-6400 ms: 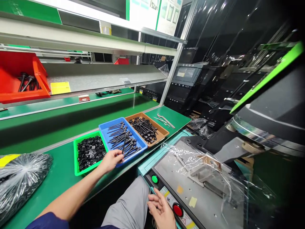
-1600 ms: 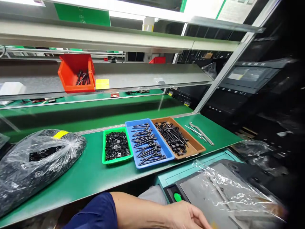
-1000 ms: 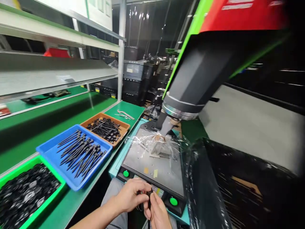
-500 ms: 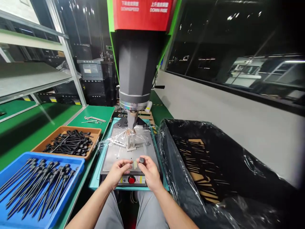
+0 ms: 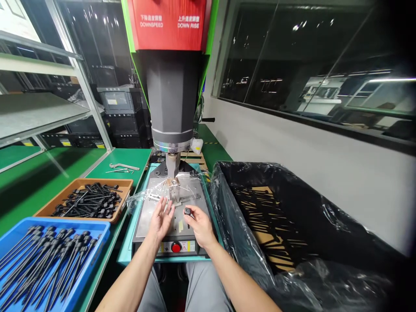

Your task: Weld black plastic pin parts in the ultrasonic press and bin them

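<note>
My right hand [image 5: 202, 225] pinches a small black part with a squarish head [image 5: 187, 211] between thumb and fingers, above the metal base plate. A short dark bit shows below the head; the rest is hidden by the hand. My left hand [image 5: 161, 220] is open, palm up with fingers spread, left of the part and apart from it. Just beyond both hands stands a metal fixture [image 5: 174, 190] with clear plastic film [image 5: 156, 188] around it. Over the fixture hangs the metal horn [image 5: 172, 164] of a red, green and dark grey press machine [image 5: 169, 95].
Left stand a blue tray [image 5: 105, 229] of long black rods with heads and an orange-brown tray [image 5: 128, 190] of similar black pieces. Wrenches [image 5: 123, 167] lie behind. A plastic-lined black bin [image 5: 224, 216] with black rods is right. A red button [image 5: 176, 247] fronts the base.
My left hand has opened, turned palm up and moved forward, away from the right hand. The right hand keeps the black part. The view has shifted slightly.
</note>
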`<state>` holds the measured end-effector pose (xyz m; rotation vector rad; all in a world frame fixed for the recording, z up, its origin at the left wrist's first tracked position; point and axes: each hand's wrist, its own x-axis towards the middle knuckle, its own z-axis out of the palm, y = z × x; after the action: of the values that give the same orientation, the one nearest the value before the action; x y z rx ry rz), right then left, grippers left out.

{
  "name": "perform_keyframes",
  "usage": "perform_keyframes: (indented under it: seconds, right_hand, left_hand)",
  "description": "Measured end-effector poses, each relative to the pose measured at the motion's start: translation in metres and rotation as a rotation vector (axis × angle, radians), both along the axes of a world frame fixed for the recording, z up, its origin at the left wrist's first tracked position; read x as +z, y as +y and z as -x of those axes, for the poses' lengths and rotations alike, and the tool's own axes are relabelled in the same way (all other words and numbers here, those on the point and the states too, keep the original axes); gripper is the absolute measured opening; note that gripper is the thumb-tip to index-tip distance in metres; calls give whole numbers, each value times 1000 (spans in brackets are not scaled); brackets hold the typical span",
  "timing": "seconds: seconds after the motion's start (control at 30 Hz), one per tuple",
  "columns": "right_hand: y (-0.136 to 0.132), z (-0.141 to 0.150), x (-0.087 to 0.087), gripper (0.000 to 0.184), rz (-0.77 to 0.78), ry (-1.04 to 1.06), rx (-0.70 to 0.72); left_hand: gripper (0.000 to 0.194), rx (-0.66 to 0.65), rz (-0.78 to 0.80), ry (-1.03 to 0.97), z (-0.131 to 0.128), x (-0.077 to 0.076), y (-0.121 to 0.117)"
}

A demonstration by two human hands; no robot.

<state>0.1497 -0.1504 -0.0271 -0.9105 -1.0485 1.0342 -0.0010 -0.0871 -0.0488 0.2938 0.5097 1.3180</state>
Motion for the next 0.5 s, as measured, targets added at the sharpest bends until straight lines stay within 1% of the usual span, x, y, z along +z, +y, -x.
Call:
perform_keyframes:
  seconds: [0.07,0.1,0.2,0.3,0.4,0.5]
  right_hand:
    - [4,0,-5,39,46,9,-3]
    - [6,1,-7,40,76,10,1]
    - [14,10,-14,37,152,-19,76]
    - [30,26,-18,31,155,-50,154]
    - [54,40,-18,33,124,-60,126]
    - [79,44,-14,36,87,-106,29]
  left_hand:
    - [25,81,-18,48,1,5,-3]
    - [26,102,-43,82,1,9,-5]
    - [32,104,-134,172,4,24,-15]
    - [35,77,-195,233,7,39,-24]
    - [37,39,-221,257,9,50,-29]
    - [38,18,-232,251,11,55,-30]
